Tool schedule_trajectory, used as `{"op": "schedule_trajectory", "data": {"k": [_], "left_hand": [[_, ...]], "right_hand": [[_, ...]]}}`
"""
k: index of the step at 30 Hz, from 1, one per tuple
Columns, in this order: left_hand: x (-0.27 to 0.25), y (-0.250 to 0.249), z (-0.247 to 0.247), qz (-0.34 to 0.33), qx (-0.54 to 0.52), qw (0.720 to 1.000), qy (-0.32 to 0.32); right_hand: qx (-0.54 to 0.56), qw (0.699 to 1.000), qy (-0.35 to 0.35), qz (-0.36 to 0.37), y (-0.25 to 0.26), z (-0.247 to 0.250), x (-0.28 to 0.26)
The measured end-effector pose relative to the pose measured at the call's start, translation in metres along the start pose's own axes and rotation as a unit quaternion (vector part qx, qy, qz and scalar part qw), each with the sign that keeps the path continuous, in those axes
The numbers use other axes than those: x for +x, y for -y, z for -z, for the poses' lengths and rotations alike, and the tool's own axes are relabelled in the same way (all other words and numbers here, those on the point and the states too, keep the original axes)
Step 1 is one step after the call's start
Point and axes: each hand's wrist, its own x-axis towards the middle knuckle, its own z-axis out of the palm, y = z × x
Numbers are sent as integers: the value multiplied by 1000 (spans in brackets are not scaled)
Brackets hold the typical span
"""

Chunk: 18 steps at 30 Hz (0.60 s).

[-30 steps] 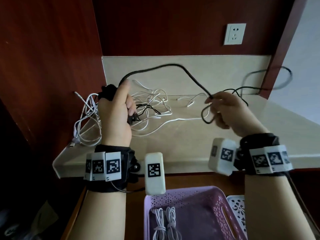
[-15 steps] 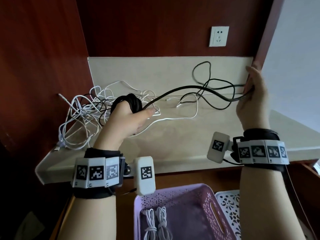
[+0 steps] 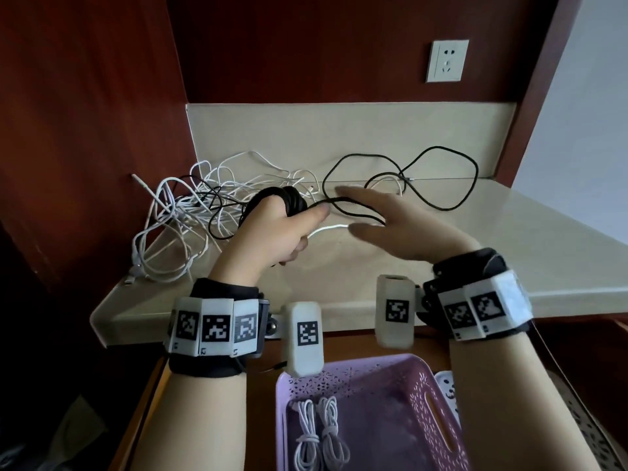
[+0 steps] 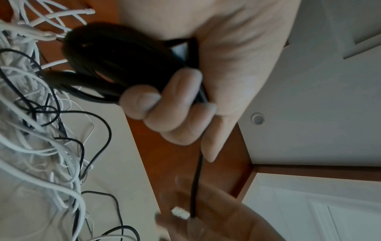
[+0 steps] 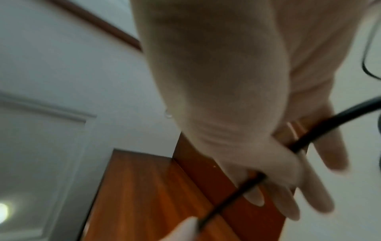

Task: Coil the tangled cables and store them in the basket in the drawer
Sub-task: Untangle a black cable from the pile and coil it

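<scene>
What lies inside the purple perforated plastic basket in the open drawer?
Inside the purple perforated plastic basket, two coiled white cables lie side by side by its left wall. The basket's near end runs off the picture, so what lies there cannot be seen.

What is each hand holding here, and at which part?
The left hand grips the thick black cable by its wound coil, fingers curled round the loops. The right hand is spread open; the cable's loose run crosses its fingers, ungripped.

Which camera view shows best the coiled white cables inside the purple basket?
The head view: two coiled white cables lie side by side in the purple basket. Neither wrist view shows the basket or these coils.
</scene>
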Motion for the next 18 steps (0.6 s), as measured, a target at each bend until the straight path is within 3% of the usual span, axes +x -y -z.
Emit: {"op": "schedule_trajectory", "data": {"k": [5,9,11,13,15,17,18], "left_hand": [[-3,1,5,8,-38,999,17],[-9,-3,1,61,-56,978,192],[-13,-6,2,56,-131,955,259],[-16,-7,6,33,-221,928,299],[-15,-8,11,-1,-332,870,363],[-11,-12,16,-44,-498,763,410],[-9,-13,18,-56,-583,707,396]], "right_hand": [[20,980,-198,-4,-6,0,6],[-33,911,-410,41,-6,6,6],[-12,888,-458,33,-6,7,6],[-6,900,-435,37,-5,0,9],[-45,932,-355,60,-7,-12,13],[-24,961,-259,92,-6,-29,20],[25,971,-221,92,-4,-36,23]]}}
